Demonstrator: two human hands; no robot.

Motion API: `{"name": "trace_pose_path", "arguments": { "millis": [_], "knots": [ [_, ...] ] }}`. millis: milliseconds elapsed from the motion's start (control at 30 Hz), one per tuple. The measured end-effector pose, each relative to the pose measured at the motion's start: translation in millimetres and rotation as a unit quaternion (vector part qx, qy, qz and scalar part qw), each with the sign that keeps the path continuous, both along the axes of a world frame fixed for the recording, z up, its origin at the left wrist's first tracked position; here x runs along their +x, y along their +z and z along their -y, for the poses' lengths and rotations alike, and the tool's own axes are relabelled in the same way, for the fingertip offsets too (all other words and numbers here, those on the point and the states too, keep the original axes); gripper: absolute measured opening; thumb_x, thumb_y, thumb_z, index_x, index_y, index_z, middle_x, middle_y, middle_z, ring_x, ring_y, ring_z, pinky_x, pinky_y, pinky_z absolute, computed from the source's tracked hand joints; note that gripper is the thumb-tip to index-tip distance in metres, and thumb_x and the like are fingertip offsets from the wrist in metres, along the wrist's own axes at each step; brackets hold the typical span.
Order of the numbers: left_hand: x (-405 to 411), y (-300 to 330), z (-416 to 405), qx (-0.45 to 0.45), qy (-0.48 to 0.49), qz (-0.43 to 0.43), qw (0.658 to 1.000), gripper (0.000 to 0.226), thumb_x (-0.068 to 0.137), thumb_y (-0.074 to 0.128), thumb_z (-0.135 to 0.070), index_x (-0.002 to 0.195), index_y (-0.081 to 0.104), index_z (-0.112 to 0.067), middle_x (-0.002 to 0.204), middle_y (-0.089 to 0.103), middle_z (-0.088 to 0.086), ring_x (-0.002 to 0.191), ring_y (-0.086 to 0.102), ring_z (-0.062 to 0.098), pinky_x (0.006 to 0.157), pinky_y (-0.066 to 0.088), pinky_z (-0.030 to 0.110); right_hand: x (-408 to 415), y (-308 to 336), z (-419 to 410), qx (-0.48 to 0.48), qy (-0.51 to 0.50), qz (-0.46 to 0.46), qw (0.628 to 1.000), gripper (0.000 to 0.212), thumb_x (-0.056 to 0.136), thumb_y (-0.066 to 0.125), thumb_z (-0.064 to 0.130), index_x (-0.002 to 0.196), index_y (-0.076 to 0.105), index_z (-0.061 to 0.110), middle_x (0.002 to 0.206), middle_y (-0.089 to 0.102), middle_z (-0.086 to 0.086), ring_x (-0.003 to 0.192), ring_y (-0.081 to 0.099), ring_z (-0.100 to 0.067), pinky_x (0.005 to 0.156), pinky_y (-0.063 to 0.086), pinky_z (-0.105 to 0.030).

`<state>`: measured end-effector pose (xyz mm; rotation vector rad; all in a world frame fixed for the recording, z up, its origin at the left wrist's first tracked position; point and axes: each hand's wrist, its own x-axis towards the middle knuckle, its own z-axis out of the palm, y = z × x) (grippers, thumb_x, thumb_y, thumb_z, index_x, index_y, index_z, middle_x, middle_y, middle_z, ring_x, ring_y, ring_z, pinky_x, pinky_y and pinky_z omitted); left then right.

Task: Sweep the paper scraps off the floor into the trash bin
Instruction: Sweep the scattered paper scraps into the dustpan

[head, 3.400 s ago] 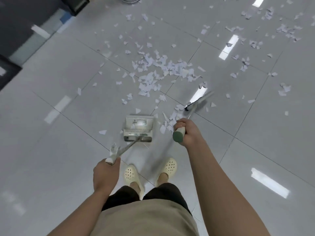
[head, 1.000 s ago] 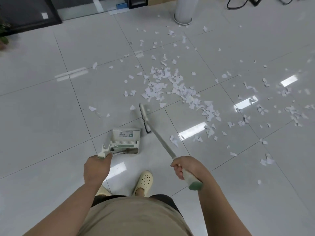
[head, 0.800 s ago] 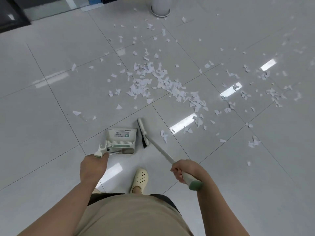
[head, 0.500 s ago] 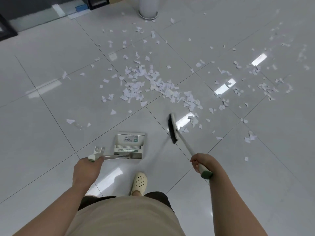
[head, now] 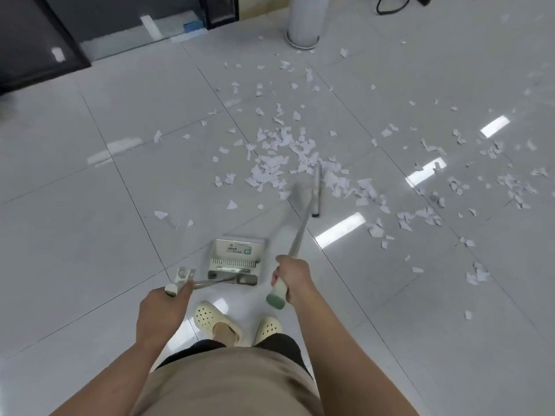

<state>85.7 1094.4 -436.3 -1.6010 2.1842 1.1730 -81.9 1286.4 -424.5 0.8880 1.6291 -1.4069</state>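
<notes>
while left hand [head: 162, 309] grips dustpan [head: 237, 261], right hand [head: 292, 276] grips broom [head: 303, 223].

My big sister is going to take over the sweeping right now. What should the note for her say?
Left hand: grips the dustpan's handle; the dustpan sits on the floor just ahead of the feet.
Right hand: grips the broom handle near its green end; the broom head is out in front, at the near edge of the big pile of paper scraps.
Done: no scraps can be seen in the dustpan.
Left: pull the pile into the dustpan, then gather the loose scraps scattered far to the right and toward the white post. No trash bin is in view, so find it for emptying.
</notes>
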Motion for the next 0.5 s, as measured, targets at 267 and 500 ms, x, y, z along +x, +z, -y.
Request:
{"name": "trace_pose_path", "arguments": {
  "millis": [267,500],
  "knots": [
    [5.5,4.5,62.0,-0.037,0.033,0.03,0.998,0.086,0.086,0.029,-0.088,0.059,0.054,-0.011,0.06,0.064,0.007,0.063,0.063,0.028,0.055,0.044,0.033,23.2,22.7,127.9,-0.079,0.159,0.069,0.982,0.008,0.085,0.051,-0.002,0.085,0.058,-0.001,0.05,0.046,-0.007,0.035,0.04,-0.016,0.037,0.036,-0.021],
    [22.4,3.4,104.9,-0.056,0.08,0.05,0.994,0.075,0.095,0.032,-0.074,0.063,0.057,-0.011,0.064,0.065,0.005,0.064,0.063,0.025,0.056,0.045,0.031,25.9,9.2,209.7,-0.178,0.203,0.2,0.942,0.013,0.09,0.049,-0.001,0.081,0.049,0.008,0.052,0.039,0.001,0.033,0.035,-0.007,0.031,0.031,-0.017]
  ]
}}
